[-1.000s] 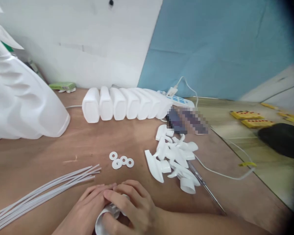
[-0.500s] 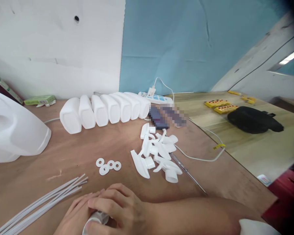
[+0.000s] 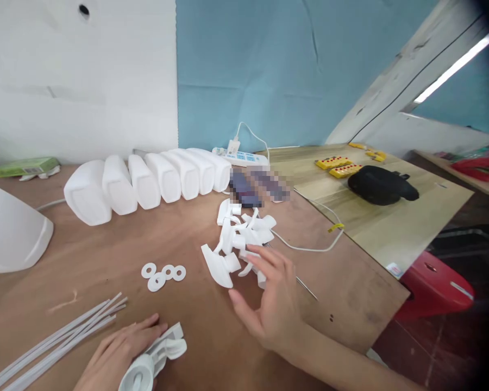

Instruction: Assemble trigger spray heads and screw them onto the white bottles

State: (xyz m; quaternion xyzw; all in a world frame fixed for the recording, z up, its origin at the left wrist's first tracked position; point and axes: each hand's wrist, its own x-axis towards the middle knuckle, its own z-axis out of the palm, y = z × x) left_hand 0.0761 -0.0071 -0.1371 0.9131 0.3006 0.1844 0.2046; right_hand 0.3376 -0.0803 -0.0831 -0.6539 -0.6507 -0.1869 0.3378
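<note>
My left hand [image 3: 120, 347], at the bottom of the view, is closed around a white trigger spray head [image 3: 169, 347] whose round collar faces me. Fingers apart and holding nothing, my right hand [image 3: 275, 304] reaches over the near side of a pile of white trigger spray heads [image 3: 218, 267]. It hides part of the pile; whether its fingertips touch one I cannot tell. Several white washers [image 3: 157, 281] lie left of the pile. A bundle of thin white tubes [image 3: 65, 347] rests beside my left hand. Behind my right hand, a thin metal rod [image 3: 307, 289] partly shows.
White bottles [image 3: 144, 184] lie in a row along the wall, and a larger white container [image 3: 16, 233] is at far left. A power strip [image 3: 244, 157] and a blurred dark phone-like object [image 3: 244, 189] sit at the back. A black bag [image 3: 381, 185] rests on the right-hand table.
My right hand has left my left hand and moved right and forward to the pile, its fingers now spread. The spray head in my left hand has come into sight. The view has turned right.
</note>
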